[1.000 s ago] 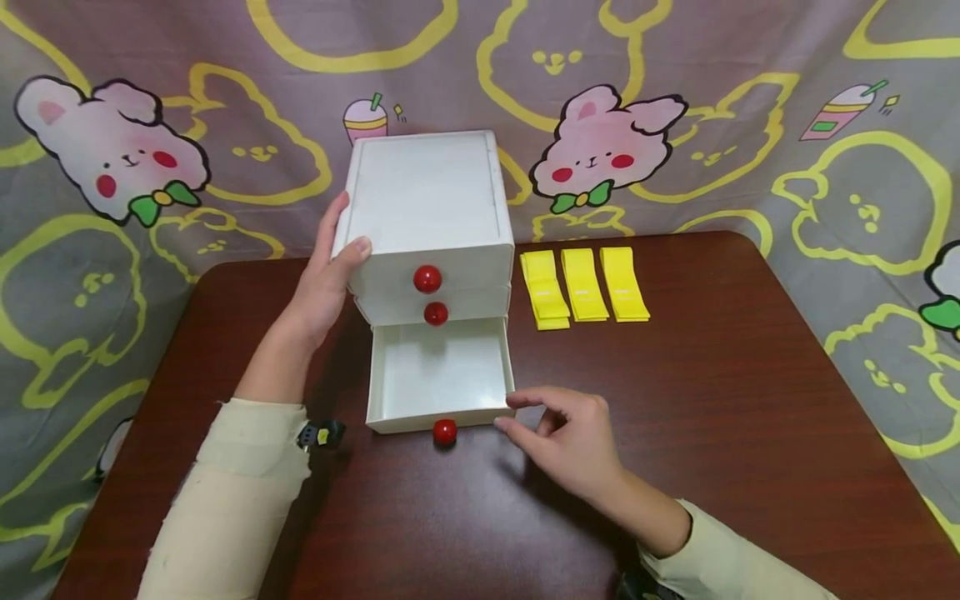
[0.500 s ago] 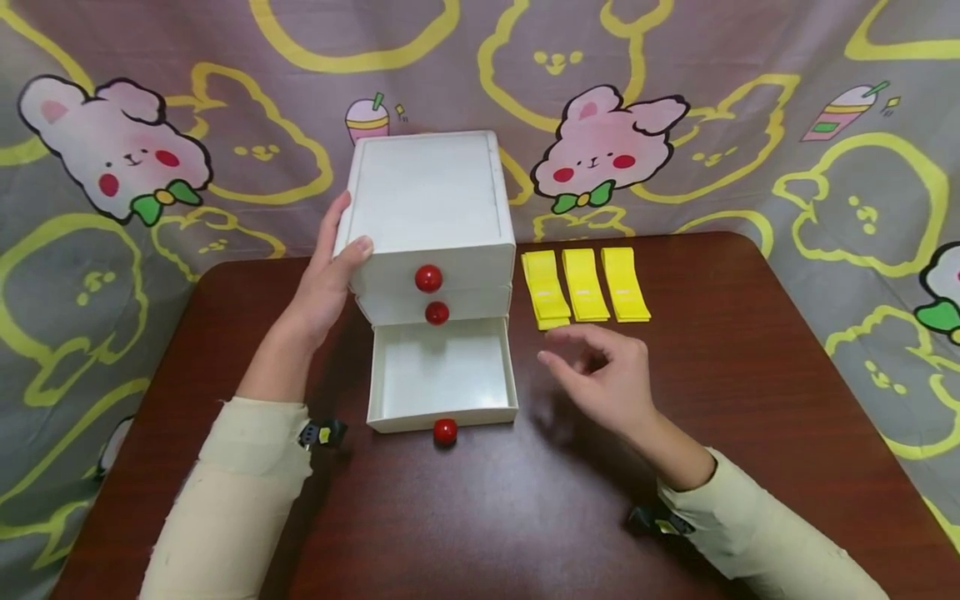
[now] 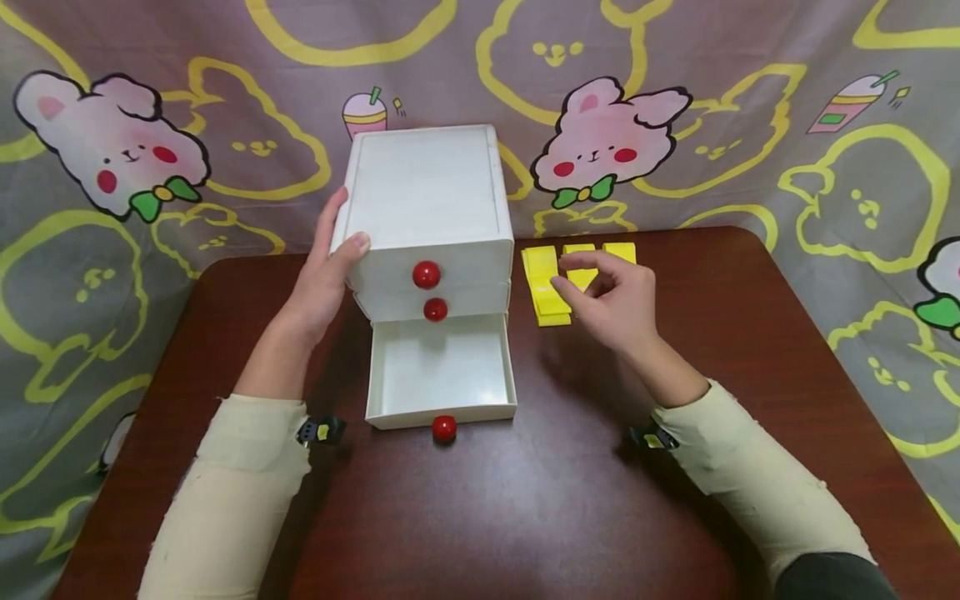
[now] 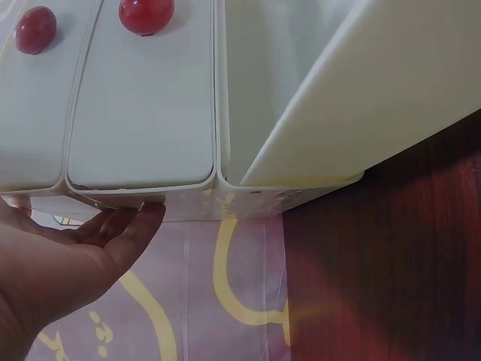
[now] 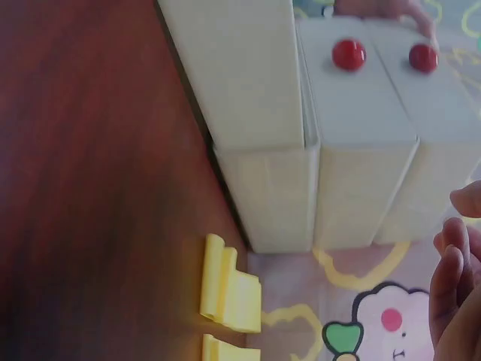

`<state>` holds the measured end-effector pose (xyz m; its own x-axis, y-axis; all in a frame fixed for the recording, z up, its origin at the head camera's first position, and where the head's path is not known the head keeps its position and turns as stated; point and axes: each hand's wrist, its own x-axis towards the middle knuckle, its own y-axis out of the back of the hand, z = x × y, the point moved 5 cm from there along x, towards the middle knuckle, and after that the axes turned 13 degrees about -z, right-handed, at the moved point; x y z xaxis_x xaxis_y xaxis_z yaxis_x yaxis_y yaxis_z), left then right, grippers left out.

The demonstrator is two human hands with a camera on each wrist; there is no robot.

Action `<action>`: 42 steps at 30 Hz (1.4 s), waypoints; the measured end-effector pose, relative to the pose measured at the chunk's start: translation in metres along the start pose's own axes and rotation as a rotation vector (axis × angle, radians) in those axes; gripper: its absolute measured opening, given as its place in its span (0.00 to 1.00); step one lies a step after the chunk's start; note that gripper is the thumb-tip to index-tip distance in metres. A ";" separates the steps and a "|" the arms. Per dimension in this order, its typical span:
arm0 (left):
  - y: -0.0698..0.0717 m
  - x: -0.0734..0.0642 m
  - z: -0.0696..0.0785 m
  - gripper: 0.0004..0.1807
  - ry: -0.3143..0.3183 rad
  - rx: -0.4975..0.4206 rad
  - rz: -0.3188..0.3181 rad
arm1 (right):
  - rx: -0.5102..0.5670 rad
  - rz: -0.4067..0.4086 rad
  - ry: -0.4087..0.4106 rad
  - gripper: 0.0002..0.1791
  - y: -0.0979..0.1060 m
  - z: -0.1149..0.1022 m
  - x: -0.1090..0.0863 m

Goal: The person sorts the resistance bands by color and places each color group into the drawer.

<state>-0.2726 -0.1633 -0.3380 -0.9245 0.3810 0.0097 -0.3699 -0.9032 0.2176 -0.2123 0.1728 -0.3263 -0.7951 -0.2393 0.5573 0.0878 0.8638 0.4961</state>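
Observation:
A white drawer cabinet [image 3: 427, 187] with red ball knobs stands on the table. Its bottom drawer [image 3: 405, 418] is pulled out, with nothing in it; the upper two are closed. My left hand [image 3: 315, 287] holds the cabinet's left side, thumb over the top front corner and fingers along the side wall. Right of the cabinet lie three folded yellow strips [image 3: 549, 287] in a row. My right hand [image 3: 621, 304] hovers over the middle and right strips, partly hiding them. Its thumb and index finger are apart, and nothing is between them.
A dark reddish-brown table [image 3: 480, 517] carries everything. Behind it hangs a patterned cloth [image 3: 450, 75] with cartoon rabbits and yellow outlines. The open drawer juts out toward the front, its red knob [image 3: 444, 428] foremost.
My right hand has left the open drawer's front right corner and moved right and away from me, over the yellow strips. The left hand and cabinet stay in place.

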 end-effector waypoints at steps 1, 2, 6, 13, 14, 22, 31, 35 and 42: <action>0.000 0.000 0.000 0.37 -0.001 -0.002 0.001 | 0.002 0.004 -0.004 0.13 0.000 0.003 0.004; 0.000 0.000 0.000 0.37 -0.001 -0.003 0.003 | 0.005 0.006 -0.008 0.13 0.000 0.005 0.007; 0.001 0.000 0.000 0.37 -0.003 -0.004 0.011 | 0.024 -0.010 -0.037 0.14 -0.002 0.016 0.020; 0.002 0.000 -0.001 0.37 0.002 0.000 0.020 | 0.075 -0.069 -0.103 0.16 -0.005 0.038 0.040; 0.002 0.000 -0.001 0.37 0.003 0.002 0.022 | 0.083 -0.082 -0.119 0.16 -0.006 0.044 0.042; 0.001 0.000 -0.002 0.37 -0.003 0.006 0.026 | 0.121 -0.154 -0.207 0.18 -0.020 0.113 0.055; 0.002 0.001 0.000 0.37 -0.001 0.006 0.029 | 0.142 -0.220 -0.322 0.24 -0.030 0.144 0.062; 0.001 0.002 0.000 0.37 -0.004 0.012 0.022 | 0.126 -0.266 -0.380 0.26 -0.034 0.156 0.061; 0.001 0.000 0.000 0.37 0.010 0.025 0.024 | 0.145 -0.329 -0.467 0.28 -0.041 0.178 0.056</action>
<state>-0.2734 -0.1640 -0.3380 -0.9340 0.3573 0.0053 -0.3455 -0.9068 0.2413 -0.3674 0.2028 -0.4338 -0.9497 -0.3125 0.0208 -0.2649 0.8371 0.4787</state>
